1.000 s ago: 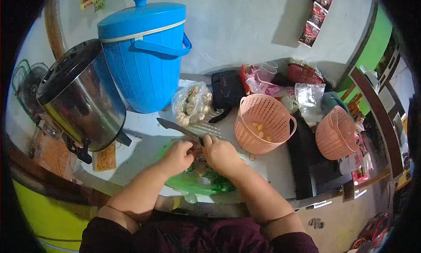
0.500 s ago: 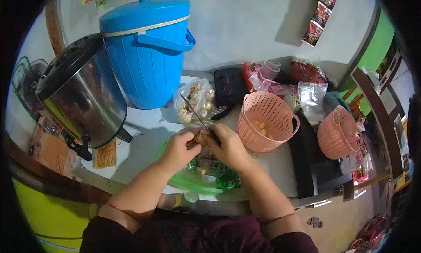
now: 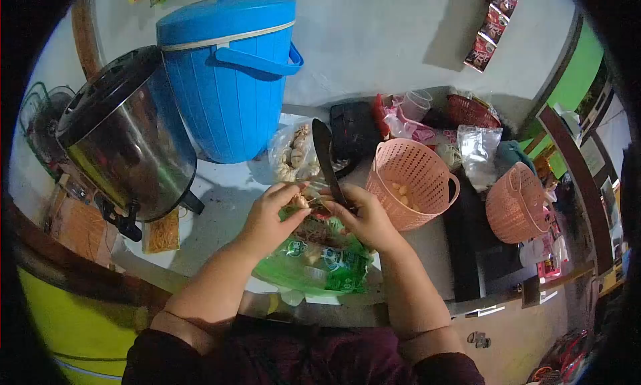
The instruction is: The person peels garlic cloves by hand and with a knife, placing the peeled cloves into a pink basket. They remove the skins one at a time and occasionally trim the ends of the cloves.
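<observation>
My left hand (image 3: 277,211) pinches a small garlic piece (image 3: 302,202) between thumb and fingers. A knife with a dark blade (image 3: 325,154) is held in my right hand (image 3: 360,215), its blade pointing up and away. Both hands are close together above a green plastic bag (image 3: 314,261), which has brownish scraps on it. Behind them lies a clear bag of garlic bulbs (image 3: 295,154). To the right stands a pink perforated basket (image 3: 410,181) with several peeled cloves (image 3: 402,195) at its bottom.
A blue lidded bucket (image 3: 227,78) and a large steel pot (image 3: 133,144) stand at the left. A packet (image 3: 162,233) lies by the pot. At the right are a second pink basket (image 3: 514,208), a clear plastic packet (image 3: 478,151) and a dark red basket (image 3: 473,111).
My hands have moved slightly apart. The knife has turned so its broad side shows and its tip points more upright. The green bag is more exposed below the hands.
</observation>
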A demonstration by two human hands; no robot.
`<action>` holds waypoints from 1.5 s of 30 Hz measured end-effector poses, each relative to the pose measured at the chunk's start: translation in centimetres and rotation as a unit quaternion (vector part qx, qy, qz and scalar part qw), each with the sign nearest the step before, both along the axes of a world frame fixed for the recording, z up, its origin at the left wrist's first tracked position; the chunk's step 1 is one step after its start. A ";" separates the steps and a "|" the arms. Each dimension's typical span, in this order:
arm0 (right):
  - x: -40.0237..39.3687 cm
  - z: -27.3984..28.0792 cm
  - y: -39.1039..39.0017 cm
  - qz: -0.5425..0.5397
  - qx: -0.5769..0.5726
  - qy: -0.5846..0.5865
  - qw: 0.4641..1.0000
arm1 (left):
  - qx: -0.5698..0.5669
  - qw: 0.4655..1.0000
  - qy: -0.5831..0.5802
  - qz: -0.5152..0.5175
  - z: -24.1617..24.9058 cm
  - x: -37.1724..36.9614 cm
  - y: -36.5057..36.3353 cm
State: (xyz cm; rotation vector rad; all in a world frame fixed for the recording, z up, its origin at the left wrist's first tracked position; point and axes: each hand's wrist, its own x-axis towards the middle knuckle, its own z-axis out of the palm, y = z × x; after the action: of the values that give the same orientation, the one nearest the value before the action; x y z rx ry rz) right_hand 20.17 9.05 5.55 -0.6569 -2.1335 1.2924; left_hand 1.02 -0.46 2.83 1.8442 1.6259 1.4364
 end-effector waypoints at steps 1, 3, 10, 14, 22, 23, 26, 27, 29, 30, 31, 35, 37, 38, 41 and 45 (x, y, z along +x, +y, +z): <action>0.1 0.3 -0.1 -0.001 -0.001 -0.005 1.000 | -0.006 1.000 0.001 0.004 0.0 -0.1 0.0; 0.2 0.4 0.0 -0.004 0.008 -0.009 1.000 | -0.003 0.999 0.018 0.028 -0.2 -0.3 0.1; 0.8 -0.3 1.0 -0.031 0.036 -0.023 0.999 | 0.023 0.993 0.038 0.113 -1.1 -2.5 0.7; 0.8 -1.6 2.0 -0.034 0.128 0.021 0.991 | -0.058 0.985 0.069 0.149 -0.9 -4.2 0.7; 0.6 -1.1 1.2 -0.021 0.114 -0.029 0.993 | -0.166 0.935 0.231 0.209 -2.6 -6.1 1.0; 0.6 -1.2 1.2 -0.021 0.113 -0.014 0.993 | -0.156 0.943 0.215 0.200 -2.6 -6.0 1.0; 0.9 0.3 0.4 -0.018 -0.043 -0.032 0.998 | -0.086 0.969 0.170 0.160 -2.1 -5.2 1.0; 1.0 0.7 0.2 -0.019 -0.108 -0.040 0.993 | -0.035 0.977 0.160 0.138 -1.8 -4.7 1.0; 1.2 0.9 0.3 -0.020 -0.085 -0.055 0.995 | 0.026 0.990 0.122 0.072 -0.9 -3.3 0.7; 1.2 1.0 0.3 -0.020 -0.075 -0.063 0.995 | 0.035 0.995 0.093 0.027 -0.2 -2.1 0.2; 1.3 1.3 0.0 -0.018 -0.074 -0.066 0.995 | 0.043 0.997 0.064 -0.018 0.3 -1.1 -0.3; 0.8 0.6 -0.3 0.010 -0.019 -0.035 0.999 | 0.034 0.997 -0.029 -0.059 0.6 0.9 -1.0; 0.6 0.2 -0.3 0.023 0.003 -0.020 1.000 | 0.029 0.998 -0.038 -0.048 0.3 0.9 -0.9; 0.5 0.3 -0.5 0.024 -0.003 -0.023 0.999 | 0.062 0.997 -0.035 -0.037 -0.2 0.7 -0.6; 0.3 -0.9 -0.1 0.033 0.064 -0.011 0.997 | 0.015 0.997 -0.070 -0.026 -0.4 0.4 -0.4; -0.2 -1.2 -0.4 0.013 0.080 0.012 0.997 | -0.040 0.997 -0.060 -0.018 -0.2 0.3 -0.5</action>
State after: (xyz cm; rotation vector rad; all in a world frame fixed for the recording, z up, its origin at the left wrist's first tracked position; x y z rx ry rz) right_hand 19.97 8.65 4.40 -0.5464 -2.2049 1.1212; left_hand 1.28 -0.99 2.67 1.6996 1.5622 1.4165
